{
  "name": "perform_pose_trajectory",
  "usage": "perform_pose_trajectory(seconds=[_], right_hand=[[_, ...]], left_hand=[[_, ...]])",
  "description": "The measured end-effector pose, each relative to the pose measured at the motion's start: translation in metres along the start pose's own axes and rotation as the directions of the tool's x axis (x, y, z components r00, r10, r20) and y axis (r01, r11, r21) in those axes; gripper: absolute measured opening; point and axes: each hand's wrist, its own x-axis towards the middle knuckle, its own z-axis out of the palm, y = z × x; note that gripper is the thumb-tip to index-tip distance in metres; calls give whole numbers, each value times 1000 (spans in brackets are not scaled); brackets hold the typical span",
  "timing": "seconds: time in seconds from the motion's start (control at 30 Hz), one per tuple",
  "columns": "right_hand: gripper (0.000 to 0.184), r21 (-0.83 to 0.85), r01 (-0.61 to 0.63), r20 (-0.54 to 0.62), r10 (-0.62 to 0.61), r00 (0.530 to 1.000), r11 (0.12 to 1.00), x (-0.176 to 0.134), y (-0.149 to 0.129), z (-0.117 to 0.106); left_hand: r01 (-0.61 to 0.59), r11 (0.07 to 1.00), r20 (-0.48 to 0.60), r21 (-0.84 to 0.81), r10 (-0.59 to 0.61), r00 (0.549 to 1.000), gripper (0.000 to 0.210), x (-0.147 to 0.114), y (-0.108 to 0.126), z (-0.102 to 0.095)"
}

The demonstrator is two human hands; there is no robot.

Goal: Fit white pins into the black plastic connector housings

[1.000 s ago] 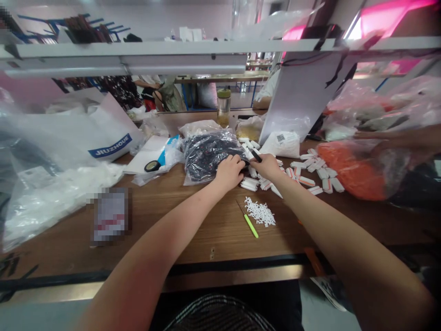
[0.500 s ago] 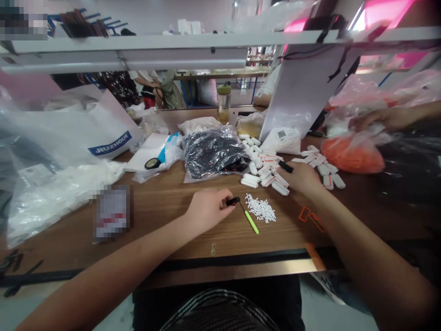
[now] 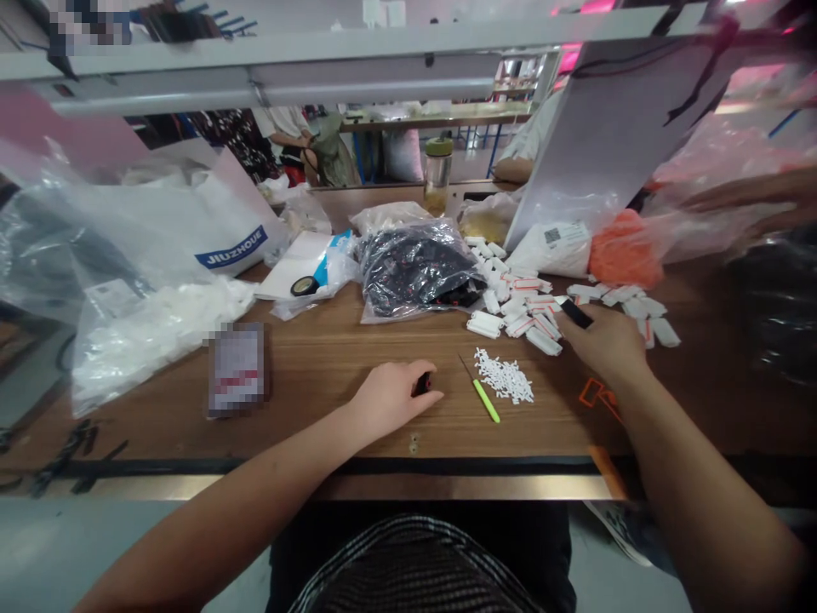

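Note:
My left hand (image 3: 389, 398) is over the middle of the table with a small black piece (image 3: 422, 384) held in its curled fingers; thumb and index tips are apart. My right hand (image 3: 606, 340) reaches to the pile of white plastic pieces (image 3: 542, 340), some marked with red lines. A black strip (image 3: 575, 312) shows at its index finger. Its fingers look pinched, but what they grip is hidden. Between the hands lie a heap of tiny white pegs (image 3: 504, 376) and a thin tool with a yellow-green handle (image 3: 486, 401).
Behind are a clear bag of black parts (image 3: 418, 268), a bottle (image 3: 437, 174) and a black tape roll (image 3: 305, 285). Bags of white parts (image 3: 159, 328) fill the left. At right, another person's arm (image 3: 753, 189) is near an orange bag (image 3: 625, 251). Orange frames (image 3: 600, 396) lie by my right forearm.
The view has shifted. My left thumb and index have spread, and the black piece sits deeper in the hand. My right hand remains at the white pieces. The other person's orange bag has moved.

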Motion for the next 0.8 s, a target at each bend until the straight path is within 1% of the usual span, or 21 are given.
perform_pose_trajectory(seconds=[0.1,0.17,0.23,0.3,0.37,0.43,0.5,0.57,0.63,0.7,0.73,0.8], right_hand=[[47,8,-7,-7,7,1000,1000,1,3,2],[48,13,-9,-5,9,1000,1000,2,4,3],[49,13,-22,5,22,1000,1000,3,4,5],[51,13,-36,15,36,999,999,3,3,5],[50,16,-32,18,32,999,999,3,3,4],[47,18,-18,14,17,1000,1000,2,3,4],[46,20,-8,8,8,1000,1000,1,3,3],[46,18,-8,2,8,1000,1000,0,3,3],[45,13,-10,-1,10,1000,1000,0,2,3],[45,7,-9,-3,9,1000,1000,0,1,2],[45,6,-6,-4,6,1000,1000,0,1,1],[45,6,3,-5,-3,1000,1000,-1,0,0]], left_hand=[[71,997,20,43,-72,997,38,1,0,1],[87,990,8,108,-88,996,41,2,-1,3],[100,983,-6,152,-100,995,50,1,-2,3],[115,983,-5,145,-115,993,58,0,-4,1],[123,989,26,84,-125,992,60,-2,-6,-5],[114,993,87,-23,-112,990,59,-4,-10,-12],[88,987,140,-133,-69,988,57,-6,-15,-17],[61,975,172,-213,-25,985,49,-6,-21,-20],[47,963,185,-264,3,983,37,-5,-26,-19],[48,952,193,-301,11,981,31,-3,-29,-18],[55,949,197,-312,8,980,31,-3,-29,-18],[77,945,214,-317,-8,977,39,-2,-29,-19]])
